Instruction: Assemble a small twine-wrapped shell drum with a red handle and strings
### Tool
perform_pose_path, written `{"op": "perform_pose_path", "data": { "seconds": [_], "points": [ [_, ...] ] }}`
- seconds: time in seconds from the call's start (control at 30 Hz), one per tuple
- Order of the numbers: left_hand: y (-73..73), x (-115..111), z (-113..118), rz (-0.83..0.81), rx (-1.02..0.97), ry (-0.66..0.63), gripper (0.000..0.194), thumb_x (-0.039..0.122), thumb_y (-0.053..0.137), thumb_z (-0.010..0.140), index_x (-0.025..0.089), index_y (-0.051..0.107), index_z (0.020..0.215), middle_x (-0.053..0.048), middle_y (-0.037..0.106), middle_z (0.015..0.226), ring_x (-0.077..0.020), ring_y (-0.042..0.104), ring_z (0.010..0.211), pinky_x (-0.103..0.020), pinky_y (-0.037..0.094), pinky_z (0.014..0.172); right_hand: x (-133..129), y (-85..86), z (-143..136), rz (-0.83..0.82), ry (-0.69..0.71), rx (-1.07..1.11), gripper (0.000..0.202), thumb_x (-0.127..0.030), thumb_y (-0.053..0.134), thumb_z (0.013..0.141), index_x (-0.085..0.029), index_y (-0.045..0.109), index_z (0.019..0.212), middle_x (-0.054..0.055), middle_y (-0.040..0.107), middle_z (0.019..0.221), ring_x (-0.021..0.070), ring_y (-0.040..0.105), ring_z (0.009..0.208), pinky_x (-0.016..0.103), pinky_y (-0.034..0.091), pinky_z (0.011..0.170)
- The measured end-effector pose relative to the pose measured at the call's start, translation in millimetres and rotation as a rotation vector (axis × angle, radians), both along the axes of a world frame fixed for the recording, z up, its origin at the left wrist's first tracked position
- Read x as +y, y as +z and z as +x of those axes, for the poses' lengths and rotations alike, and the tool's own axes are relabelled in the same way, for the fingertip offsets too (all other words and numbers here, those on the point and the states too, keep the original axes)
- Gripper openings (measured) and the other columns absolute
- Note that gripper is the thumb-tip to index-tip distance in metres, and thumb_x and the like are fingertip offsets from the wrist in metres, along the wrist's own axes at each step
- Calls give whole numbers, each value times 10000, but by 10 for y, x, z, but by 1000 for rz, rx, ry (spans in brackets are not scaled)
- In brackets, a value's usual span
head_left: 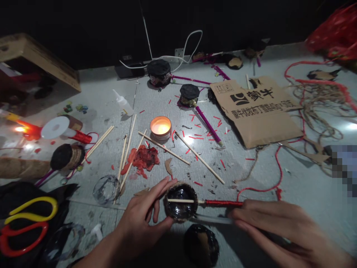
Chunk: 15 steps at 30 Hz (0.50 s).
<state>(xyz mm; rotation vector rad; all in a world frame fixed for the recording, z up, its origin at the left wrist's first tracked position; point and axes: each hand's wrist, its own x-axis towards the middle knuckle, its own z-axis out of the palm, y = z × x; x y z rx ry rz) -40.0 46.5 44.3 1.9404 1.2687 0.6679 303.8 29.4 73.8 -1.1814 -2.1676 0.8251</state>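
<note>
Between thumb and fingers, my left hand [147,216] grips a round, black-lined ring [182,212] at its left side. A pale stick [181,201] crosses the inside of the ring and passes out through its right wall, continuing as a handle wrapped in red thread [223,203]. The far end of that handle is in my right hand [276,227], whose fingers are closed and slightly blurred. A translucent strip [213,219] runs under the handle toward my right fingers. Just below the ring lies a black round piece [201,245] with a brown patch.
A lit candle [161,127] stands beyond the ring, near loose sticks [200,158] and red wax [146,158]. Scissors [28,223] lie at left, flat cardboard [259,111] at right. Another flame [20,129] burns at far left. Small drums [189,95] sit behind.
</note>
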Motion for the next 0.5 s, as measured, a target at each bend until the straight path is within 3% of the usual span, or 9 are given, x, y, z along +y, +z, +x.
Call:
{"op": "perform_pose_path", "data": {
  "seconds": [0.17,0.37,0.5],
  "points": [
    [1,1,11,3,5,13,785,119,734,839,248,516,1582,97,716,709,-71,404,439,-210,520,559,31,11,-26,-61,70,-27,251,-254,675,1017,-328,838,1194,26,861,1015,220,835,825,252,670,623],
    [-4,-6,18,5,-7,9,797,119,728,822,242,523,1582,76,756,764,-67,412,437,-224,549,583,23,60,-95,-6,106,-90,259,-248,573,1059,-289,811,1153,57,853,1032,215,827,850,234,654,597],
    [-6,-14,20,14,-1,7,813,109,735,815,260,521,1584,52,805,871,-69,495,481,-208,546,581,27,67,-116,-14,115,-89,251,-200,545,1065,-283,781,1090,34,835,956,193,826,849,231,665,655]
  ]
}}
